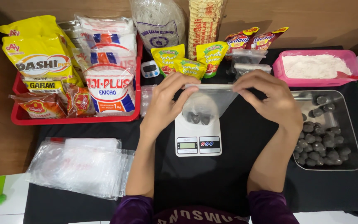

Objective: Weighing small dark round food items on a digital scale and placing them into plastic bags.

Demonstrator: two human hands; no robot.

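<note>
A clear zip-top plastic bag [210,101] with a few dark round balls at its bottom stands on a white digital kitchen scale [198,139]. My left hand [164,103] pinches the left end of the bag's top strip. My right hand [270,99] pinches the right end of the same strip. The bag's top is stretched flat between both hands. A steel tray [353,159] at the right holds several more dark balls.
A red basket [75,119] of seasoning packets stands at the back left. Sauce pouches [187,62], a small timer [150,69] and noodle bags line the back. A pink tub [278,72] of white flour sits back right. A stack of clear bags [79,166] lies front left.
</note>
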